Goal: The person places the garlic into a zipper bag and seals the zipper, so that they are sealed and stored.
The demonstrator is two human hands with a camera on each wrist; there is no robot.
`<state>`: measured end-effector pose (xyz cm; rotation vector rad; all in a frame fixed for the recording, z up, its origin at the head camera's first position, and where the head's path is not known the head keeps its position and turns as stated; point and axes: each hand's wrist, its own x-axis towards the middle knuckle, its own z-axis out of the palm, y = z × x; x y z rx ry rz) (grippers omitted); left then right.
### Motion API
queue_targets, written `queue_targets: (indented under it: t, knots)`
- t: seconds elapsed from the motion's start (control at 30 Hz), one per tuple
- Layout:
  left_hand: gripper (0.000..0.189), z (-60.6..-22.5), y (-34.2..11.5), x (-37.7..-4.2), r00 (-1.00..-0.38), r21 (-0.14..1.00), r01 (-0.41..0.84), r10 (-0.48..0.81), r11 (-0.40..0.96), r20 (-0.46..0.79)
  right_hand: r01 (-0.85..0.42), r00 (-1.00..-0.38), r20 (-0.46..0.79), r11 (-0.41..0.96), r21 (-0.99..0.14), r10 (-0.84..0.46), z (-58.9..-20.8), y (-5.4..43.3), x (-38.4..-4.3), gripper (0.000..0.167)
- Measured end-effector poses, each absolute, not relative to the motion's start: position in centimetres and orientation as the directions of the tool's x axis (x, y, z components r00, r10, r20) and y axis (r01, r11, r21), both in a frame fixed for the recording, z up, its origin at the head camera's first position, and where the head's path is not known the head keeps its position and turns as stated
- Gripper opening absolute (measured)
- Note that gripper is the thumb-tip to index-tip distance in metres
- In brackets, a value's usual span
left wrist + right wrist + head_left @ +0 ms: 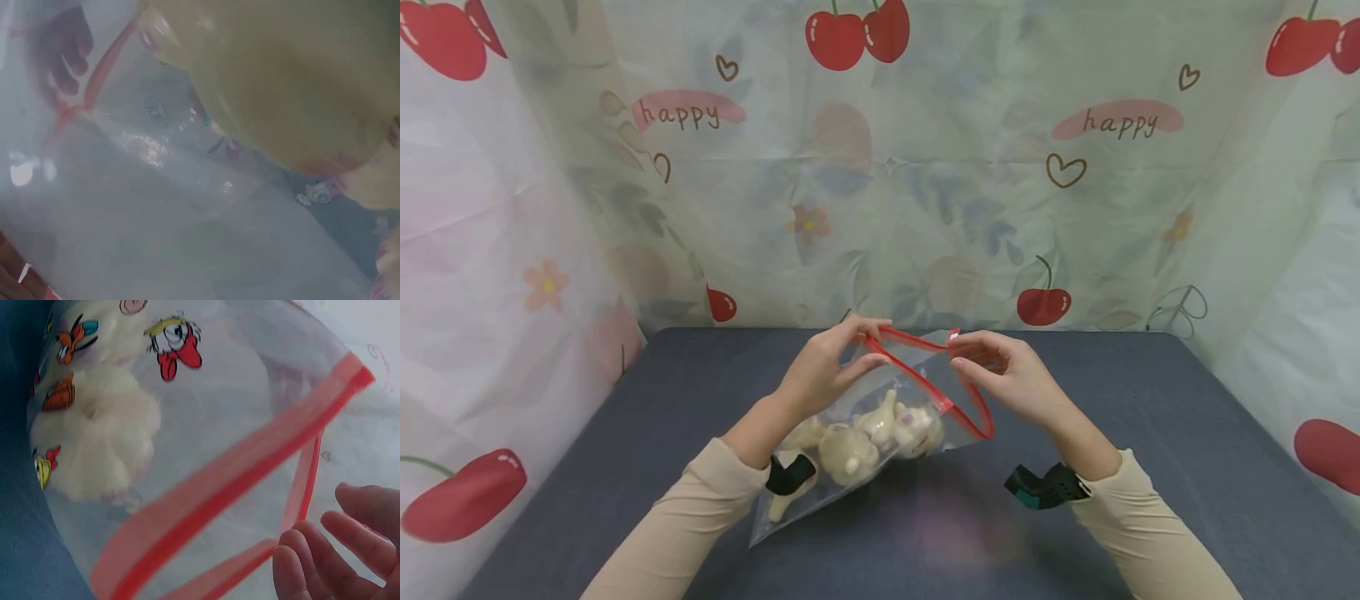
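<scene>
A clear zip bag (917, 379) with a red zip strip (250, 453) stands tilted on the dark table, its mouth spread apart. Whole garlic bulbs (848, 455) lie inside, large through the plastic in the left wrist view and pale behind cartoon prints in the right wrist view. My left hand (831, 367) grips the left end of the mouth, thumb at the near strip. My right hand (1011, 375) is at the far right of the mouth, fingers loosely bent, thumb apart from them; its fingertips (289, 550) are close to the strip, contact unclear.
The dark table (700, 400) reaches back to a printed cloth (887, 242) with cherries and hearts, which also hangs at both sides. Black straps (1048, 486) with devices sit on both wrists.
</scene>
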<state>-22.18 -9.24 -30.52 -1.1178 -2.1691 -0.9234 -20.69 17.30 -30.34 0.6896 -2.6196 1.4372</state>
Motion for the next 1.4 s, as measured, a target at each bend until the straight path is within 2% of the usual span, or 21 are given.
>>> queue_targets:
  t: [0.2,0.43,0.73,1.0,1.1,1.23,1.33,1.4]
  knots:
    - [0.026,-30.7,-8.7,-21.7,-0.526,0.333,0.84,0.495,0.428,0.691,-0.388,-0.912,0.236,0.512,-0.766,-0.336,-30.7,18.3,-21.2,0.034]
    - [0.023,-31.2,-7.6,-21.2,-0.492,0.31,0.865,0.547,0.394,0.677,-0.388,-0.899,0.171,0.556,-0.735,-0.403,-31.5,18.9,-21.8,0.036]
    - [0.025,-31.9,-6.3,-20.2,-0.477,0.33,0.879,0.601,0.345,0.642,-0.33,-0.913,0.109,0.556,-0.763,-0.394,-32.5,19.7,-22.6,0.04]
    - [0.028,-32.3,-5.0,-19.1,-0.456,0.292,0.889,0.626,0.352,0.633,-0.287,-0.925,0.075,0.552,-0.783,-0.373,-33.0,20.5,-23.3,0.043]
    - [0.028,-32.5,-4.4,-18.5,-0.426,0.259,0.903,0.64,0.343,0.639,-0.274,-0.927,0.06,0.557,-0.784,-0.371,-33.0,20.7,-23.4,0.044]
    - [0.027,-32.8,-3.2,-17.5,-0.337,0.141,0.935,0.687,0.326,0.644,-0.275,-0.923,0.051,0.563,-0.779,-0.381,-33.0,21.1,-23.3,0.044]
    - [0.03,-33.3,-2.2,-16.5,-0.281,0.065,0.95,0.747,0.305,0.602,-0.265,-0.923,0.036,0.566,-0.781,-0.382,-33.1,21.3,-23.4,0.044]
    - [0.034,-33.7,-1.7,-15.8,-0.273,0.059,0.955,0.79,0.289,0.549,-0.26,-0.924,0.029,0.569,-0.78,-0.381,-33.2,21.4,-23.5,0.044]
